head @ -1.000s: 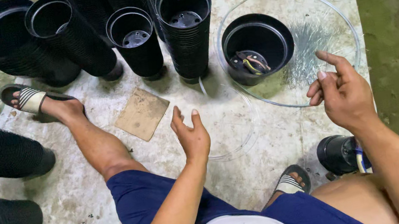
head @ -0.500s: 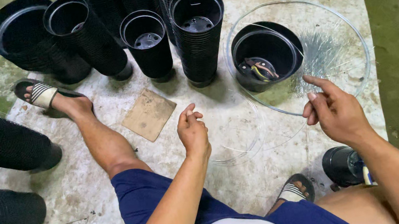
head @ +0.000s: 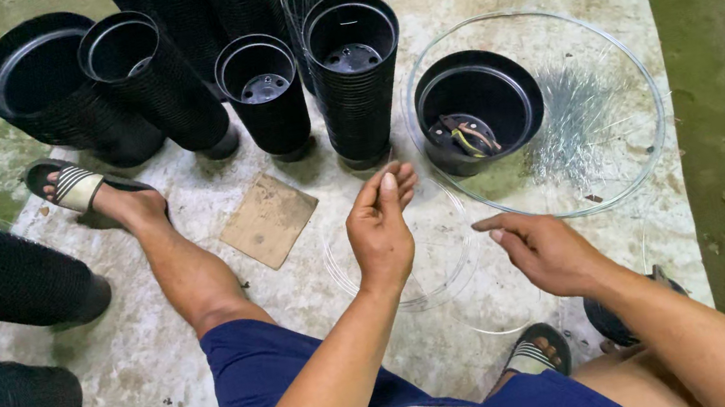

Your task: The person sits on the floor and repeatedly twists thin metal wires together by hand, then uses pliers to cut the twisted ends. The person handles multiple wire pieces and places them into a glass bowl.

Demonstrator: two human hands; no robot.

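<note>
Best to pinch the thin clear line [head: 418,297] lightly, left hand [head: 382,230] fingertips nearly closed, right hand [head: 542,252] fingers loosely extended, avoiding kinks

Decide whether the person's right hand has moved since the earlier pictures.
Yes. The right hand has moved left and down, away from the wire bundle beside the single black pot, toward the left hand.

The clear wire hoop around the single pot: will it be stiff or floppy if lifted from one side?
Probably springy: the hoop is thin yet keeps a round shape. Likely light, so it may sag or wobble. It encircles the pot and could snag it.
</note>
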